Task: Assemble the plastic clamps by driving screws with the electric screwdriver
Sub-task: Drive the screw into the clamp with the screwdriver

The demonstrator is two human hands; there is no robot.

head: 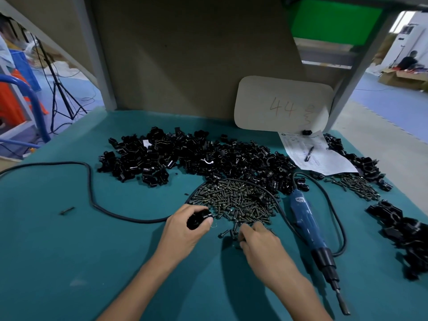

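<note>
Gripping a black plastic clamp (198, 219) in the left hand (183, 230), fingers and thumb curled round it, just above the green table mat (69, 251) at the near-left edge of the screw pile (236, 202). Reaching with the right hand (261, 244) into the loose screws (228, 234) lying just off the pile's near edge, fingers curled down together over them; impossible to tell if pinching one already. By the look of it, picking a screw for the held clamp, with driving not yet begun.

Leaving the blue electric screwdriver (305, 223) lying flat just right of the right hand, bit (342, 304) pointing toward the near edge, cable (92, 181) looping round the screw pile. Heap of black clamp parts (196, 156) waiting behind.

For a clean pick, probably:
- Singling out one stray screw rather than digging into the heap.
- Taking it by the head end with thumb and forefinger, leaving the shank free.
- Turning the clamp to bring its screw hole up and toward the right hand, and holding it firm.
- Seating the screw upright by hand before reaching for the screwdriver, guarding against cross-threading in plastic.
- Lifting the tool clear of the cable loop, avoiding dragging screws across the mat.
</note>
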